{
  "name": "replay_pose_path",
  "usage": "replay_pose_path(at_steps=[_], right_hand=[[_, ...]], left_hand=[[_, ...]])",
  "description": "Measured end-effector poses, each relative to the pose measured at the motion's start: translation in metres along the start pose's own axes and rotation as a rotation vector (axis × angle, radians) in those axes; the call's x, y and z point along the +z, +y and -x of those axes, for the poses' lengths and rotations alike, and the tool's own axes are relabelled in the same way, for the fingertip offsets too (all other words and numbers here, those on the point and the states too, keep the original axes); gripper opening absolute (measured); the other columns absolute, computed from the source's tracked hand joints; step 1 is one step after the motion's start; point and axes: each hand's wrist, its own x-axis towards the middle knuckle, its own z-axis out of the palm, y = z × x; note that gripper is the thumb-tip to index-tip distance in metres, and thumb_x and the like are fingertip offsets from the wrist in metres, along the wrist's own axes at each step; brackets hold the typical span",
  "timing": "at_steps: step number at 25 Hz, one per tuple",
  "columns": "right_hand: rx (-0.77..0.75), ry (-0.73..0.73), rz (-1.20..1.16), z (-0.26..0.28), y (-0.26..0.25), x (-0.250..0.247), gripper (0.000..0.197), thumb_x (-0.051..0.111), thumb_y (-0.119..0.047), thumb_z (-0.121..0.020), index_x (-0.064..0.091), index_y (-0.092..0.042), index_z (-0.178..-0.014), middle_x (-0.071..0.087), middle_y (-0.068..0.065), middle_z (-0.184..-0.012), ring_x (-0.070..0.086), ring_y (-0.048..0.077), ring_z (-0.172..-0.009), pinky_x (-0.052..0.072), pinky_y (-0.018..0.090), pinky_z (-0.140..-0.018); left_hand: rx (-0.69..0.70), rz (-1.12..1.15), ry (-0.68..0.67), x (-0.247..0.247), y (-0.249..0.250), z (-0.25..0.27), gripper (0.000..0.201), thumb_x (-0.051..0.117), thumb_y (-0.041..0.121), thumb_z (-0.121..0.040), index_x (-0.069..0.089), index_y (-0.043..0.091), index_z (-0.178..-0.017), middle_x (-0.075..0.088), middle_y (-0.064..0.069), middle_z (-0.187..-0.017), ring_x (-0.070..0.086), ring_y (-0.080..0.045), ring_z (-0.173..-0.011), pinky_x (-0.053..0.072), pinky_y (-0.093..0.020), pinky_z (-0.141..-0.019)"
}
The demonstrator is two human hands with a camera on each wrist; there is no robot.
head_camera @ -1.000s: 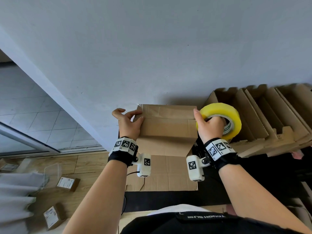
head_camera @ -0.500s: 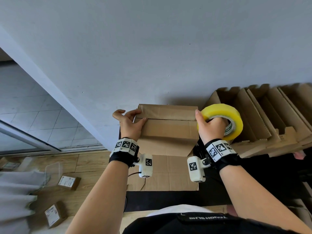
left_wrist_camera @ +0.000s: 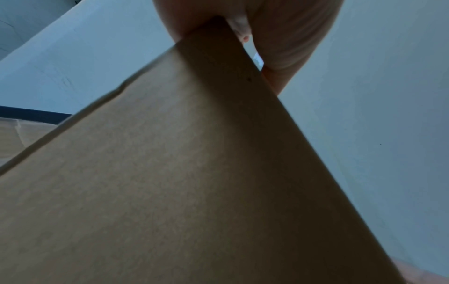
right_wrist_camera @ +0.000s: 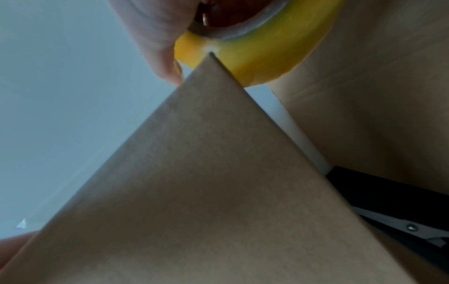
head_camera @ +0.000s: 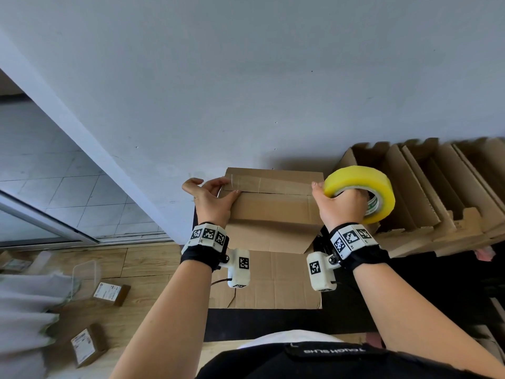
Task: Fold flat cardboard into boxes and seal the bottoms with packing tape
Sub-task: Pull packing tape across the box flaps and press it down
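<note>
I hold a brown cardboard box up in front of the wall, its closed flaps facing me. A strip of clear tape runs along the flap seam. My left hand grips the box's left edge, thumb on the near flap and fingers by the tape's left end. In the left wrist view the fingers pinch the box at its corner. My right hand grips the yellow tape roll at the box's right edge. The right wrist view shows the tape roll touching the corner of the box.
A row of folded boxes stands along the wall to the right. Flat cardboard lies on a black mat below my hands. Small parcels and a clear container lie on the wooden floor at left. Scissors lie on the mat.
Very little differs. The box and both hands have shifted slightly to the right, and both grips are the same.
</note>
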Motion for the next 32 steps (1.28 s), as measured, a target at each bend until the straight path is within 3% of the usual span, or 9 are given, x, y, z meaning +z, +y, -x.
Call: replay_pose_path(at_steps=[3, 9, 11, 14, 16, 19, 22, 29, 32], right_hand=[[-0.012, -0.009, 0.027, -0.001, 0.0, -0.001, 0.032, 0.073, -0.039, -0.081, 0.058, -0.023, -0.058, 0.057, -0.005, -0.054, 0.055, 0.02, -0.057, 0.04, 0.026, -0.065], [-0.071, -0.048, 0.252, -0.003, 0.0, 0.004, 0.054, 0.067, -0.047, -0.082, 0.047, -0.013, -0.046, 0.046, 0.002, -0.043, 0.045, 0.025, -0.044, 0.033, 0.027, -0.053], [-0.103, -0.045, 0.313, -0.003, 0.0, 0.006, 0.054, 0.066, -0.048, -0.082, 0.042, -0.016, -0.046, 0.041, -0.001, -0.042, 0.039, 0.023, -0.041, 0.028, 0.025, -0.052], [-0.168, -0.045, 0.389, -0.002, 0.0, 0.008, 0.054, 0.07, -0.045, -0.08, 0.038, -0.018, -0.046, 0.037, -0.002, -0.042, 0.034, 0.023, -0.041, 0.026, 0.024, -0.052], [-0.23, -0.051, 0.415, -0.003, -0.001, 0.008, 0.054, 0.076, -0.039, -0.076, 0.036, -0.018, -0.046, 0.034, -0.002, -0.043, 0.032, 0.022, -0.04, 0.027, 0.024, -0.05], [-0.313, -0.12, 0.452, -0.005, -0.004, 0.009, 0.056, 0.084, -0.03, -0.066, 0.034, -0.02, -0.044, 0.03, -0.001, -0.041, 0.028, 0.019, -0.039, 0.028, 0.022, -0.048], [-0.38, -0.156, 0.497, -0.005, -0.006, 0.009, 0.059, 0.09, -0.024, -0.056, 0.033, -0.021, -0.042, 0.031, 0.001, -0.036, 0.027, 0.019, -0.035, 0.026, 0.02, -0.048], [-0.462, -0.124, 0.531, -0.007, -0.007, 0.008, 0.065, 0.093, -0.023, -0.05, 0.028, -0.023, -0.045, 0.036, 0.003, -0.034, 0.036, 0.021, -0.03, 0.024, 0.018, -0.048], [-0.469, -0.104, 0.534, -0.007, -0.006, 0.009, 0.061, 0.091, -0.023, -0.053, 0.031, -0.023, -0.044, 0.033, 0.001, -0.036, 0.025, 0.018, -0.035, 0.024, 0.019, -0.048]], left_hand=[[-0.05, 0.031, -0.011, -0.002, -0.001, -0.002, 0.064, 0.072, -0.009, -0.077, 0.019, 0.016, -0.104, 0.069, -0.005, -0.105, 0.067, -0.009, -0.1, 0.051, -0.02, -0.088], [-0.142, 0.071, -0.005, -0.005, 0.009, -0.009, 0.045, 0.048, -0.014, -0.082, 0.02, 0.013, -0.105, 0.071, 0.001, -0.093, 0.059, -0.001, -0.07, 0.039, -0.007, -0.059], [-0.163, 0.119, 0.021, -0.005, 0.008, -0.01, 0.04, 0.04, -0.007, -0.076, 0.025, 0.012, -0.107, 0.074, 0.008, -0.089, 0.055, -0.011, -0.083, 0.039, -0.014, -0.07], [-0.201, 0.171, 0.033, -0.004, 0.009, -0.01, 0.046, 0.048, 0.021, -0.064, 0.035, 0.018, -0.108, 0.073, 0.008, -0.087, 0.051, -0.021, -0.089, 0.035, -0.032, -0.084], [-0.182, 0.159, 0.053, -0.002, 0.011, -0.01, 0.04, 0.062, 0.032, -0.076, 0.037, 0.018, -0.105, 0.072, 0.013, -0.084, 0.055, -0.021, -0.09, 0.036, -0.027, -0.083], [-0.125, 0.038, 0.09, 0.0, 0.009, -0.008, 0.04, 0.069, 0.024, -0.089, 0.034, 0.012, -0.105, 0.069, 0.008, -0.087, 0.06, -0.005, -0.09, 0.036, -0.003, -0.07], [-0.132, -0.01, 0.105, 0.0, 0.004, -0.01, 0.049, 0.071, 0.014, -0.087, 0.025, 0.011, -0.106, 0.069, 0.001, -0.089, 0.057, 0.014, -0.07, 0.035, 0.001, -0.061], [-0.118, -0.005, 0.201, 0.002, 0.003, -0.007, 0.048, 0.074, 0.016, -0.085, 0.029, 0.012, -0.103, 0.068, 0.006, -0.083, 0.061, -0.003, -0.074, 0.037, -0.001, -0.056], [-0.11, 0.007, 0.229, -0.001, 0.001, -0.008, 0.047, 0.076, 0.017, -0.083, 0.033, 0.012, -0.102, 0.066, 0.007, -0.078, 0.059, 0.003, -0.068, 0.038, -0.002, -0.057]])
